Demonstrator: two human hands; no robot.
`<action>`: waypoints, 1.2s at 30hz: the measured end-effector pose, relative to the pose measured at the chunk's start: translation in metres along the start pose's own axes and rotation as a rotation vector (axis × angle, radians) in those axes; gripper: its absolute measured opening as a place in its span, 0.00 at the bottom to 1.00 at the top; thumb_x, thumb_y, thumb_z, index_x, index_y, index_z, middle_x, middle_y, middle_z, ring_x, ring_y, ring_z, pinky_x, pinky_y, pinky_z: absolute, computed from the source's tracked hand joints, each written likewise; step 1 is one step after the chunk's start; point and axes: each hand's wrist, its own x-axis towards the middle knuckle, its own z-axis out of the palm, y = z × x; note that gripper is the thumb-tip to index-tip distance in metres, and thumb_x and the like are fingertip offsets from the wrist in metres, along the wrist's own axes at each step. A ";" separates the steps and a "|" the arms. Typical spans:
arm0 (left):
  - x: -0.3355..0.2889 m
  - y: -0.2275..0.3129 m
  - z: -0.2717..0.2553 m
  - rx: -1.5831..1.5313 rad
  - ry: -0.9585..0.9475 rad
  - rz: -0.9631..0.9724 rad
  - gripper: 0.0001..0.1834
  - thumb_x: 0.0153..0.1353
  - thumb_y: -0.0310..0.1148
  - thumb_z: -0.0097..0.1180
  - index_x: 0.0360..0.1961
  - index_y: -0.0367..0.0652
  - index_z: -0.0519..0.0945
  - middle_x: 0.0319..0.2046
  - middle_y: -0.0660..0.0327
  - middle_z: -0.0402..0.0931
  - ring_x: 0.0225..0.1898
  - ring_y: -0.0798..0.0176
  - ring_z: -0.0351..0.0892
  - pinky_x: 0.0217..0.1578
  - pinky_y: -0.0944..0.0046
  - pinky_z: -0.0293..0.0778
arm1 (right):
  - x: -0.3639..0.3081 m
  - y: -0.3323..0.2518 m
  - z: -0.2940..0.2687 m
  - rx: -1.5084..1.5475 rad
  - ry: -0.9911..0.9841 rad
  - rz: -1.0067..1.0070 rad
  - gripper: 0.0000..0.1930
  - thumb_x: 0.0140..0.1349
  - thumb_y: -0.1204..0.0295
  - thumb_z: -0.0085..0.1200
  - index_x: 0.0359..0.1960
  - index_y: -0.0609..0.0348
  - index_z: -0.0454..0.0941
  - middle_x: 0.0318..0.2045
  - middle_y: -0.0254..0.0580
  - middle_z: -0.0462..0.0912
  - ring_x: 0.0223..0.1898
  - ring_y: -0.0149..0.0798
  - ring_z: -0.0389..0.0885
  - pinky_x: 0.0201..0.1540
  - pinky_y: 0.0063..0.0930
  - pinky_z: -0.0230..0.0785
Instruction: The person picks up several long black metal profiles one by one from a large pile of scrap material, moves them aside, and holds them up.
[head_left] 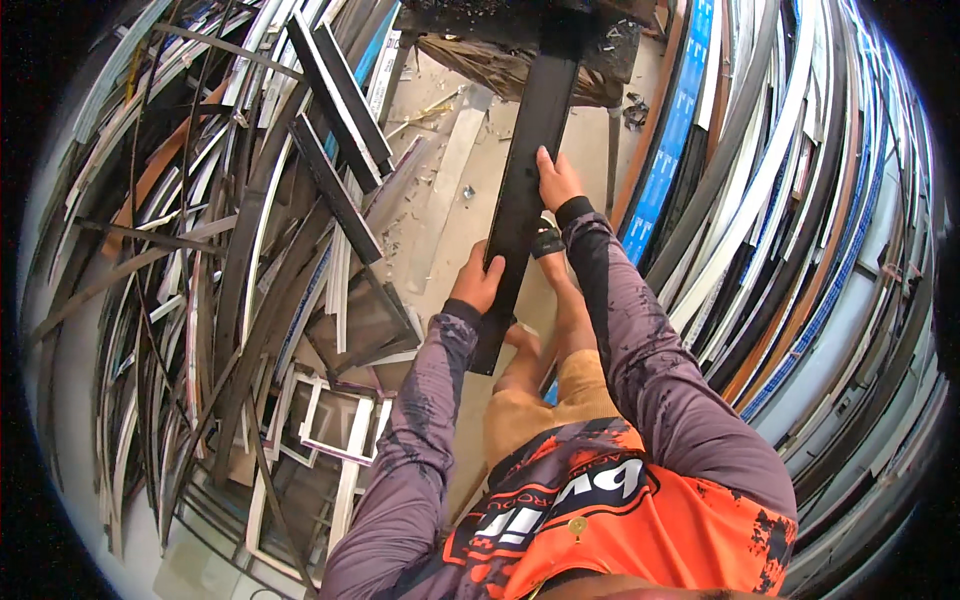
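Observation:
A long black bar (521,190), flat-faced like a metal profile, runs from in front of my legs up to a dark machine or bench (600,60) at the far side. My left hand (477,280) grips its left edge near the closer end, thumb on top and fingers hidden underneath. Farther along, my right hand (560,178) holds the right edge, thumb and finger showing on the bar's face. The bar's far end disappears into the shadow on the dark bench.
Heaps of loose profiles (270,200) crowd the left side, with white frames (340,430) below them. On the right lie stacked long profiles (790,200), one wrapped in blue film (675,140). A flat pale strip (450,170) and scraps lie on the floor.

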 end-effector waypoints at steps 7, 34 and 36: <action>-0.003 -0.016 -0.020 0.176 -0.032 -0.109 0.26 0.67 0.49 0.45 0.55 0.38 0.68 0.42 0.37 0.77 0.48 0.35 0.76 0.47 0.49 0.71 | -0.002 -0.012 0.012 -0.003 0.021 0.022 0.27 0.69 0.51 0.41 0.45 0.70 0.71 0.45 0.69 0.77 0.49 0.65 0.74 0.52 0.47 0.65; -0.004 0.003 -0.010 0.273 0.018 -0.138 0.31 0.68 0.55 0.40 0.48 0.32 0.73 0.39 0.33 0.76 0.46 0.32 0.74 0.47 0.45 0.70 | 0.006 0.003 0.004 -0.122 0.089 -0.179 0.26 0.69 0.51 0.41 0.42 0.70 0.71 0.42 0.71 0.77 0.47 0.66 0.75 0.49 0.49 0.67; -0.006 0.001 -0.017 0.268 -0.009 -0.167 0.32 0.68 0.55 0.40 0.51 0.31 0.72 0.41 0.33 0.76 0.47 0.32 0.74 0.48 0.46 0.70 | 0.004 -0.005 0.005 -0.107 0.086 -0.166 0.26 0.69 0.51 0.41 0.42 0.70 0.71 0.41 0.72 0.77 0.46 0.66 0.75 0.48 0.49 0.67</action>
